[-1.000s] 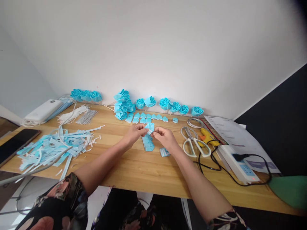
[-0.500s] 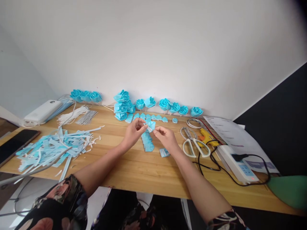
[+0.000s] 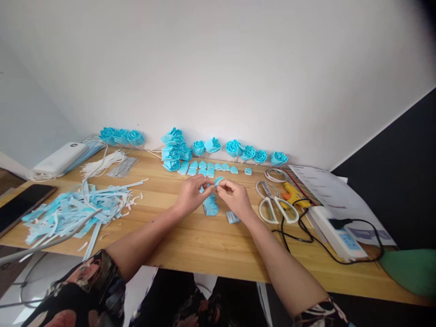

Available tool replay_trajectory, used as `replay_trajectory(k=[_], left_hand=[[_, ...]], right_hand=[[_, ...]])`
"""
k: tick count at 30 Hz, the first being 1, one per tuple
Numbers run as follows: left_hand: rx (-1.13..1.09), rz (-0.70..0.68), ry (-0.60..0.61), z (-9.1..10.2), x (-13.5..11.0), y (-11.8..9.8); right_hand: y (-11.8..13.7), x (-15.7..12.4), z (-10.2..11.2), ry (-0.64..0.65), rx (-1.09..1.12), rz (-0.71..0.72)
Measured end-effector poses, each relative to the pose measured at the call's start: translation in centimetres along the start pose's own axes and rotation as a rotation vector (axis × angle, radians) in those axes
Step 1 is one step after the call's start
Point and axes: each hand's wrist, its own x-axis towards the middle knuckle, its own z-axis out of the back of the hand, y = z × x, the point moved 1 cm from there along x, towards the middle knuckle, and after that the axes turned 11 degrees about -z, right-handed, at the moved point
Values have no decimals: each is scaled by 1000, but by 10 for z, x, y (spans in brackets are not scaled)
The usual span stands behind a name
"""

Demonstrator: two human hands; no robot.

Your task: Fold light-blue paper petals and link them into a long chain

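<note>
Between my fingertips is a small blue petal piece (image 3: 218, 180), partly hidden by the fingers. My left hand (image 3: 194, 193) pinches its left edge, and my right hand (image 3: 234, 194) pinches the other side. Under them lies a stack of blue petal pieces (image 3: 210, 206) on the wooden table, partly covered by my left hand. A small folded blue-and-white piece (image 3: 233, 217) rests by my right wrist. Just beyond the hands, several cut petals (image 3: 202, 165) are laid out in rows. Behind those stand blue fabric-like roses (image 3: 172, 152) along the wall.
To the left are a heap of blue and white strips (image 3: 78, 209), thin wires (image 3: 123, 167), a power bank (image 3: 61, 159) and a phone (image 3: 25, 206). Scissors (image 3: 272, 204), a yellow glue gun (image 3: 294, 195), a power strip (image 3: 340, 236) and paper sheets (image 3: 330, 195) lie right. Cables trail across the table (image 3: 190, 250).
The petal piece has been tipped and folded smaller between my fingers. My hands have come closer together, and the laid-out petals behind them show more.
</note>
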Motion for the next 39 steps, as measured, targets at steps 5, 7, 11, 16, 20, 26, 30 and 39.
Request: replay_trajectory(k=[5,7,11,16,20,26,30,39], left_hand=[[2,7,14,1,1,-2],[-27,40,16,0,2,-1],[-105,90,19,0,3,0],[-119,141,30,-3,1,1],[-116,206,14,6,8,4],[234,224,170,86,12,17],[530,308,384,153,-26,35],[607,202,255,164,-57,46]], right_hand=[[1,0,0,4,-6,18],[2,0,1,10,1,21],[3,0,1,10,3,24],[2,0,0,21,6,23],[0,0,1,23,24,-28],[-5,4,3,55,183,-128],[-2,4,2,107,288,-157],[4,0,0,220,350,-171]])
